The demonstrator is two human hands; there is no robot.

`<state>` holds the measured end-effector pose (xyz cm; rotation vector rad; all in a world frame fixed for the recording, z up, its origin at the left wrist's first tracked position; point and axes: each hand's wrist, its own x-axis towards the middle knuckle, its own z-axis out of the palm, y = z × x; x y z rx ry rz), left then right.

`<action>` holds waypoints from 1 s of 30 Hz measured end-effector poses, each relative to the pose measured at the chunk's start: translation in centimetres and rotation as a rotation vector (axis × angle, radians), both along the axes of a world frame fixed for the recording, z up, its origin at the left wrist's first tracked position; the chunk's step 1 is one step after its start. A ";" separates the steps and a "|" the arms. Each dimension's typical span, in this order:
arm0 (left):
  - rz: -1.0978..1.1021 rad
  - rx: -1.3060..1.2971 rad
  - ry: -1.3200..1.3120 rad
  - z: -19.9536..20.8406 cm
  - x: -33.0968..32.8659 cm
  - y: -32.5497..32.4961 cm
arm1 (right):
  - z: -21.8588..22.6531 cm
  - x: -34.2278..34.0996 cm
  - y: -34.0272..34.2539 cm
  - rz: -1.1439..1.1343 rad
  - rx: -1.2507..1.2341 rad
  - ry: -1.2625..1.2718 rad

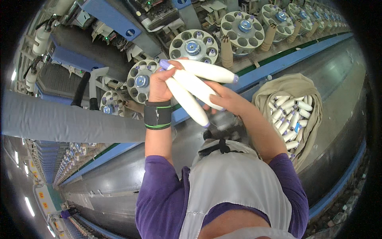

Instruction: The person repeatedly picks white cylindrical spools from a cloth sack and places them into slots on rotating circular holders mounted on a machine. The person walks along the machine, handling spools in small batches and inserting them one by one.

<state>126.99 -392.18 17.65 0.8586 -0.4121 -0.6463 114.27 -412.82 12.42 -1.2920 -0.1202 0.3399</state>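
Observation:
My left hand (161, 83), with a black wristband on its wrist, is closed around the purple ends of three white yarn bobbins (193, 85). The bobbins fan out to the right and downward in front of the machine. Around the lower end of the middle bobbin, my right hand (227, 97) has its fingers curled. Just beyond the bobbins is a round magazine (187, 34) with pockets around a blue hub; a few purple bobbin tips stand in its pockets. Another round magazine (135, 71) sits close behind my left hand.
An open cloth sack (314, 91) full of white bobbins with purple ends lies to the right. A row of round magazines (250, 42) runs along the machine behind a blue rail (286, 59). A thick grey tube (71, 119) crosses at the left. Brown cones (227, 53) stand between magazines.

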 end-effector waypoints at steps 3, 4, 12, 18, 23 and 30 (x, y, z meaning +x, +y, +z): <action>0.081 -0.117 0.012 1.4 0.3 1.7 | -0.5 -1.9 -0.6 0.047 -0.181 -0.105; 0.111 -0.163 0.018 2.0 0.3 2.6 | -1.1 -3.7 -1.3 0.141 -0.338 -0.113; 0.129 -0.191 0.022 1.7 0.4 0.3 | -3.9 -3.8 -0.3 0.111 -0.031 -0.206; 0.189 -0.262 0.034 3.6 -1.4 1.1 | -4.7 -6.9 -6.0 0.100 -0.198 -0.305; 0.350 -0.073 -0.234 5.7 -4.3 6.8 | -10.0 -20.4 -27.7 -1.404 0.068 0.084; 0.300 0.028 -0.272 5.9 -7.4 7.1 | -3.2 -13.1 -23.6 -1.269 0.128 0.004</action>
